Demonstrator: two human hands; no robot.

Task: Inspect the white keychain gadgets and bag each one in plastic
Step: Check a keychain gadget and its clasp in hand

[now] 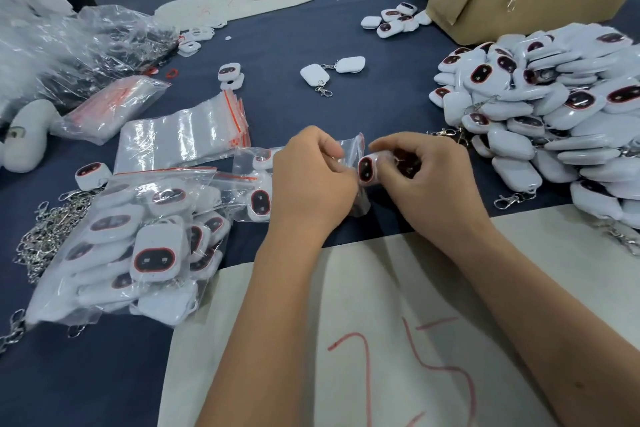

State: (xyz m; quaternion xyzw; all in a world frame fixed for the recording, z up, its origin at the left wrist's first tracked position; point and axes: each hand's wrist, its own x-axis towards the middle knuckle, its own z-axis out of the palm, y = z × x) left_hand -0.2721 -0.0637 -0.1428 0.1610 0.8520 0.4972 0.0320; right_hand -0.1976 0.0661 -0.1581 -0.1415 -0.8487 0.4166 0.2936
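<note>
My right hand (420,180) grips a white keychain gadget (367,169) with a dark oval face ringed in red. Its end sits at the mouth of a small clear zip bag (353,149) that my left hand (311,184) pinches. Both hands meet over the dark blue table near the middle of the head view. A large heap of unbagged white gadgets (540,114) lies to the right. Bagged gadgets (145,246) pile up at the left.
A stack of empty zip bags (183,137) lies behind my left hand. Loose metal clasps (48,236) lie at the far left, and two linked gadgets (329,71) in the middle. A cardboard box (519,7) with a red sign stands back right. Paper with red marks (381,340) covers the near edge.
</note>
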